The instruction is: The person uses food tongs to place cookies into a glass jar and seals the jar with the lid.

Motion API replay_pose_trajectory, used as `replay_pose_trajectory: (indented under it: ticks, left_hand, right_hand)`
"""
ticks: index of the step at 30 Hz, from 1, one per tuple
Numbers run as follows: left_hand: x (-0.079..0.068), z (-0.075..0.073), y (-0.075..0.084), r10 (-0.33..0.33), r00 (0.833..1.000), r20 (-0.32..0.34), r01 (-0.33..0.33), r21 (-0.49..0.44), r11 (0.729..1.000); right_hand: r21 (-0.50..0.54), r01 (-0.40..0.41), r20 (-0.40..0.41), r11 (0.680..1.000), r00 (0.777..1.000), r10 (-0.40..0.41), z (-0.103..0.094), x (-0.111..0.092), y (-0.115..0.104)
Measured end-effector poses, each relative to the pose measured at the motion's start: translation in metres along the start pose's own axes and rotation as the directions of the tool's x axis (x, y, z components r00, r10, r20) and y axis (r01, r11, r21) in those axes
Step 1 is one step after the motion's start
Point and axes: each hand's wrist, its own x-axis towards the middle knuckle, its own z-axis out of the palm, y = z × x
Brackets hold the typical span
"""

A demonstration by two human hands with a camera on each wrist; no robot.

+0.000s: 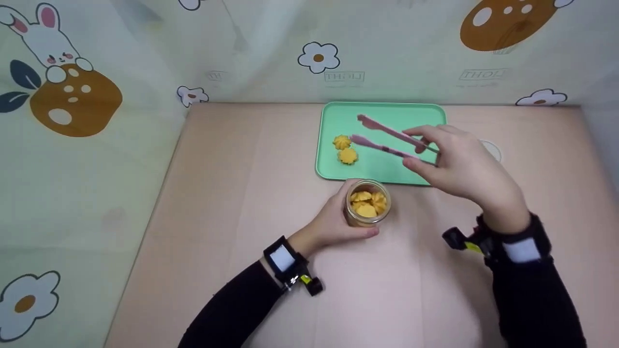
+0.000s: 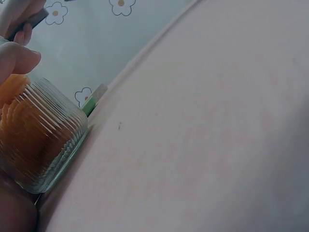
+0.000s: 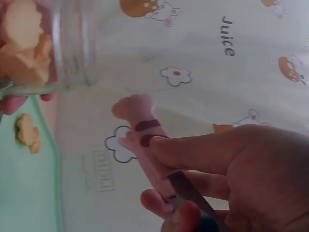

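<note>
A ribbed glass jar stands on the table, holding several yellow flower-shaped cookies. My left hand grips it round the side, thumb nearest me. In my right hand are pink tongs, pinched between thumb and fingers. Their arms are spread, with nothing between the tips, above the green tray. Two yellow cookies lie at the tray's left side, close by the lower tip. The right wrist view shows the tongs in the fingers and the jar beyond.
Behind the tray rises a patterned cloth backdrop, which also covers the left side. A round pale disc lies on the table, partly behind my right hand. Light wooden tabletop stretches left of the jar.
</note>
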Motion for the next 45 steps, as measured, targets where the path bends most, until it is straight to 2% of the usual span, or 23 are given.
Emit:
replay_pose_trajectory:
  ticks: [5,12,21,25,36,45]
  left_hand:
    - [0.0,0.0,0.0,0.002,1.0,0.004,-0.002,0.008,1.0]
    - [0.001,0.0,0.002,-0.001,1.0,0.011,0.001,0.003,1.0]
    - [0.0,-0.002,0.003,-0.02,1.0,0.005,0.02,0.018,1.0]
    - [0.0,-0.001,0.003,-0.027,1.0,0.008,0.027,0.018,0.999]
    - [0.001,-0.002,0.003,-0.014,1.0,0.008,0.014,0.018,1.0]
    - [0.002,-0.002,0.003,-0.007,1.0,0.008,0.006,0.037,0.999]
  right_hand:
    - [0.027,-0.117,0.082,0.993,0.99,0.115,0.018,0.025,0.008]
    - [0.019,-0.173,0.193,0.985,0.967,0.167,0.04,0.038,0.017]
    - [0.054,-0.195,0.183,0.979,0.966,0.182,0.057,0.039,0.017]
    - [0.044,-0.208,0.21,0.977,0.958,0.194,0.063,0.038,0.018]
    - [-0.015,-0.201,0.213,0.979,0.956,0.2,0.067,0.037,0.015]
    - [-0.009,-0.208,0.214,0.978,0.955,0.205,0.071,0.037,0.013]
